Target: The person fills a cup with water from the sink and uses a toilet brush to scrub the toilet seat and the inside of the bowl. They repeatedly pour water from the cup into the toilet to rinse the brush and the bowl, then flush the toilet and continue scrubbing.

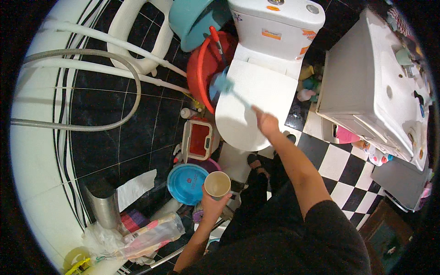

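Observation:
My right hand [267, 124] grips the thin handle of a light blue toilet brush [244, 99], whose blurred head is over the left edge of the closed white toilet lid [254, 99]. In my left hand [213, 204] is a beige cup [217, 184], upright, its open top facing the camera. The cup is above the right side of a blue plastic basin [186, 184]. A red basin [206, 72] stands on its side left of the toilet, with a red-handled tool [217, 43] leaning by it. The white toilet tank [275, 31] bears orange stickers.
A white and red bin [198, 141] stands between toilet and blue basin. At right is a white washbasin cabinet [350, 79]. White pipes [113, 74] and a grey hose [137, 86] run along the left wall. Plastic bags [151, 237] lie lower left. Checkered tiles [337, 165] cover the floor.

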Available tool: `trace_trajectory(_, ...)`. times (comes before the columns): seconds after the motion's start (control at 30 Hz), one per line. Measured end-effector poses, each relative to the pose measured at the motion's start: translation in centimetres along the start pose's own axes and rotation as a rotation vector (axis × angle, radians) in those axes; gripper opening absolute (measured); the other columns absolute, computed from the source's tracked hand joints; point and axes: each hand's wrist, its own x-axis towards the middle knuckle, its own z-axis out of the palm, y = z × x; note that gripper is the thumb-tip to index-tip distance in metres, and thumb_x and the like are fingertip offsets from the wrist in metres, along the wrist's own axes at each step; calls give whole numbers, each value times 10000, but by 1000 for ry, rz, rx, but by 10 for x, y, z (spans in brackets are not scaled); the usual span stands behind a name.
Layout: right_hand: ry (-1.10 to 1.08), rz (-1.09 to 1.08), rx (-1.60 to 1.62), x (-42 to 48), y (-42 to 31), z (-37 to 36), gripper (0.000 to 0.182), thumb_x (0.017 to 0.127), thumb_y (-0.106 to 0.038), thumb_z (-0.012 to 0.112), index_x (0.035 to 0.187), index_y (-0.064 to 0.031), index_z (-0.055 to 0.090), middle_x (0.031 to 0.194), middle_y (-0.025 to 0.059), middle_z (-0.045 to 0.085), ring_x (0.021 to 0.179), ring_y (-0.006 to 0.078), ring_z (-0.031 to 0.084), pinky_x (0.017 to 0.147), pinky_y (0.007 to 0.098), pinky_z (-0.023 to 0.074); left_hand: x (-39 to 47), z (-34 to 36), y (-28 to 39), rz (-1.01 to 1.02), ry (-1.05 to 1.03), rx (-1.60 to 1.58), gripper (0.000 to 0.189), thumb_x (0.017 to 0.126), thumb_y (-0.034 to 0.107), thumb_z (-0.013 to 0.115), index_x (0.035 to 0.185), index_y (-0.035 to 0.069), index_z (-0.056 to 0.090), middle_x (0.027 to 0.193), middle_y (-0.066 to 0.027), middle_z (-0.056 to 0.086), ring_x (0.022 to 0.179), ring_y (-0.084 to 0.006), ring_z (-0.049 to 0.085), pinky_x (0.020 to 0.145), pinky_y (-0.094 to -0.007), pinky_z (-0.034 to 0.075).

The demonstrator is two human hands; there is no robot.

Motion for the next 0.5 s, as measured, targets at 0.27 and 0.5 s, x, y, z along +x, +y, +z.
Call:
trace_trajectory(0.27,-346,-122,-125,-174,32,-9,686,805,-213,627,1415,-332,337,784,124,605,662,306,635,541,404,508,2,-8,2,-47,-81,-62,771,666,129,816,1282,22,366,1196,-151,556,1100,-252,557,916,-367,442)
trace_trajectory(0.5,-51,70,-223,-266,192,-55,593,824,-53,521,1360,-291,433,662,130,565,584,328,602,510,444,492,14,-4,10,13,-129,-34,708,668,118,810,1229,20,389,1160,-153,566,1060,-258,565,888,-371,449)
